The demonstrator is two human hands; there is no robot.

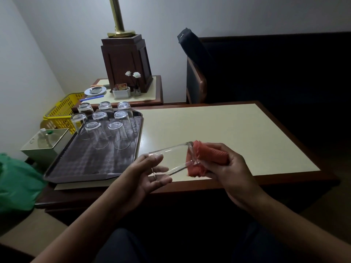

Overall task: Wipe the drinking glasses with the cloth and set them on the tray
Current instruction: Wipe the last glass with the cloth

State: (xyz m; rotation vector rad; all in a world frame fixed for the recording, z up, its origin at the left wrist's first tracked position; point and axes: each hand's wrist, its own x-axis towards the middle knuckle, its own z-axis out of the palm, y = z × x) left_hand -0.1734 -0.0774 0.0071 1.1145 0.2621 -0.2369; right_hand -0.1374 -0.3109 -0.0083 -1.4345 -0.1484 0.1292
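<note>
Glass (171,158) gripped sideways by L hand (148,173) so far end is reachable w/ cloth (209,154) pinched in R hand (228,168).

One head-worn wide-angle view looks forward and down, close over the left hand (150,174) and right hand (228,168), table (237,130) beyond.

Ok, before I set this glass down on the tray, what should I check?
1. Grip: ok, left hand holds the glass.
2. Cloth clear of the glass: not ok, right hand holds it against one end.
3. Free spot on tray: ok, near half is bare.
4. Glass wiped clean: cannot tell.
5. Tray glasses standing upside down, none tipped: ok.
</note>
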